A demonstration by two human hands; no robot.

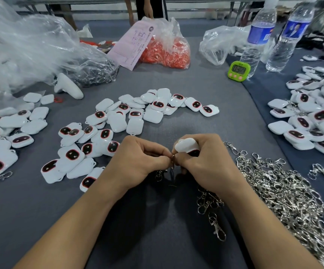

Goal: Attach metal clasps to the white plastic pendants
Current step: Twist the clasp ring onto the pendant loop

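My right hand grips a white plastic pendant above the grey table. My left hand pinches a small metal clasp ring right at the pendant's lower corner, where the fingertips of both hands meet. The clasp's hook hangs below my hands, partly hidden. Loose white pendants with dark oval faces lie scattered beyond my hands. A heap of silver metal clasps lies at the right.
More pendants lie at the left and right. At the back are clear plastic bags, a bag of red pieces, a green timer, two water bottles and a person standing.
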